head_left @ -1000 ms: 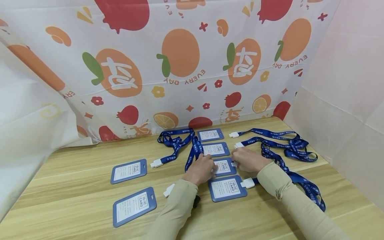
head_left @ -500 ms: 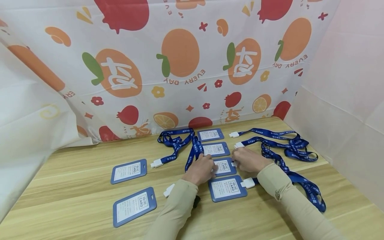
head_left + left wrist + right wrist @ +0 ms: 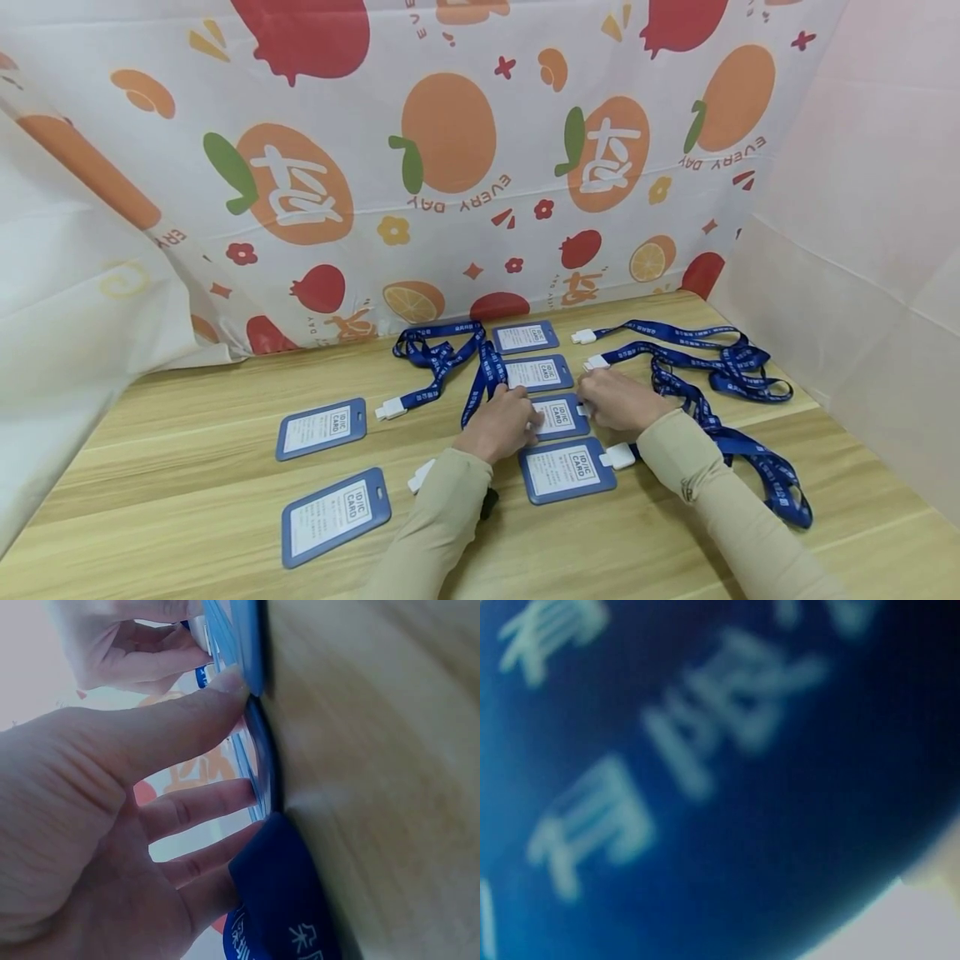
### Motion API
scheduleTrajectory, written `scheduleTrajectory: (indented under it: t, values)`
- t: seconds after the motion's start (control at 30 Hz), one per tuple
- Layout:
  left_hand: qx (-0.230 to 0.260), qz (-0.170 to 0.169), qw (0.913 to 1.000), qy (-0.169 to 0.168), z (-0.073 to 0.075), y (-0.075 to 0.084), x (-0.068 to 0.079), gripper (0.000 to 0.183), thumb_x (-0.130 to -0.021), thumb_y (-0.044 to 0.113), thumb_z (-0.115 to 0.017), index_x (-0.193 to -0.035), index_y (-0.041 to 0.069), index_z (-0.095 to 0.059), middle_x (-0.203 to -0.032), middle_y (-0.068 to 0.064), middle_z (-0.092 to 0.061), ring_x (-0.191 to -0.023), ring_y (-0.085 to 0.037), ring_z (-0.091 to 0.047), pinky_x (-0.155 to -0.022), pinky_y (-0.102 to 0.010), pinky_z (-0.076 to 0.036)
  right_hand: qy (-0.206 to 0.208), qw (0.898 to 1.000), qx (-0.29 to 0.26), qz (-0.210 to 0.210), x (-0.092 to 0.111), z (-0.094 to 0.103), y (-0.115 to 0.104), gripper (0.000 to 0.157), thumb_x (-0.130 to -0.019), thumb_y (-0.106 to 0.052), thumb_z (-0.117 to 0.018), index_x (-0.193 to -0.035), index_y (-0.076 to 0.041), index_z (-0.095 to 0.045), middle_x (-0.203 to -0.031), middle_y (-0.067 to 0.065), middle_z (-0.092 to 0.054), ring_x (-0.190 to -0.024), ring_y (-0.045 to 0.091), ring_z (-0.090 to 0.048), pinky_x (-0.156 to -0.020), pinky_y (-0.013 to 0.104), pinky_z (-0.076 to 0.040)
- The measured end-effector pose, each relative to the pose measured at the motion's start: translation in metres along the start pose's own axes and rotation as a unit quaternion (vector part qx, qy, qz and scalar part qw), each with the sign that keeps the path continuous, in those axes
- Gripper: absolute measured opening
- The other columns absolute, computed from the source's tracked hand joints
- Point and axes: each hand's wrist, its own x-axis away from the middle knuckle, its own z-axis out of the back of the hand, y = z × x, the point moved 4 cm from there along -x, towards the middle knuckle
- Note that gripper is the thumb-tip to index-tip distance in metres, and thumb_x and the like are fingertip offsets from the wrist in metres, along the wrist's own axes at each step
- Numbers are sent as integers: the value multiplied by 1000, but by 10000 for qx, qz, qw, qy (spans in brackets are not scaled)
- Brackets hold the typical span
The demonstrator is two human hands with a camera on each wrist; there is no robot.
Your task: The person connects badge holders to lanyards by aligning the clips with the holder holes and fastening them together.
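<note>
Four blue ID card holders form a column at mid-table. My left hand (image 3: pixel 501 421) steadies the third from the back, the card holder (image 3: pixel 561 415), by its left end. In the left wrist view, the thumb (image 3: pixel 214 697) lies at an edge of the holders and the other fingers reach along this one. At its slotted right end, my right hand (image 3: pixel 618 398) pinches a white lanyard clip (image 3: pixel 585 410), mostly hidden by the fingers. Blue lanyard strap (image 3: pixel 705 750) with white lettering fills the right wrist view. The nearest card holder (image 3: pixel 567 472) has a white clip (image 3: pixel 618 456) at its slot.
Two card holders (image 3: pixel 322 429) lie at left. A lanyard (image 3: pixel 438 358) lies behind my left hand; another white clip (image 3: pixel 422 475) shows beside the left sleeve. Several lanyards (image 3: pixel 738 358) tangle at right. A fruit-print cloth (image 3: pixel 450 250) hangs behind the table.
</note>
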Motion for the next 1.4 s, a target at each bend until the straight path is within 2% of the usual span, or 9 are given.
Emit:
scheduleTrajectory:
  t: [0.27,0.57,0.8,1.03,1.2,1.4]
  values:
    - [28,-77,10000,51,0,-2,1,24,-91,22,-78,-115,17,-80,-117,-5,-64,-94,-22,-46,-83,-31,-40,-155,9997,182,-110,-1,-1,-4,20,-84,12,-70,-100,2,-76,-96,12,-70,-80,19,-64,-74,31,-57]
    - [79,-131,9999,40,1,-2,0,26,-90,23,-78,-116,17,-79,-118,-5,-65,-94,-21,-46,-82,-30,-39,-77,9998,180,80,0,2,-3,19,-81,13,-69,-96,3,-75,-92,13,-70,-73,17,-62,-66,26,-54]
    - [141,-88,9998,103,2,-2,1,26,-90,22,-79,-115,15,-80,-117,-5,-65,-93,-21,-46,-82,-31,-39,-36,9995,296,113,1,3,-4,19,-82,11,-72,-98,3,-76,-96,13,-71,-84,23,-68,-75,30,-58]
    - [290,-80,9995,70,-1,-2,2,26,-89,20,-79,-115,13,-79,-114,-4,-66,-92,-20,-45,-82,-31,-36,16,9986,375,366,5,-1,1,16,-82,11,-73,-94,0,-77,-87,6,-67,-76,17,-64,-70,28,-56]
    - [337,-49,9994,32,0,-3,2,27,-91,22,-78,-117,15,-79,-118,-4,-65,-96,-20,-48,-86,-32,-40,-90,9991,274,301,5,-1,5,18,-82,10,-72,-94,-2,-78,-87,3,-65,-77,17,-62,-73,29,-56]
    - [485,71,9986,-212,4,-6,5,35,-96,27,-73,-128,16,-73,-132,-8,-62,-114,-27,-52,-100,-41,-47,-141,9991,269,308,6,1,7,19,-82,11,-73,-95,-2,-78,-86,0,-63,-75,14,-59,-71,28,-55]
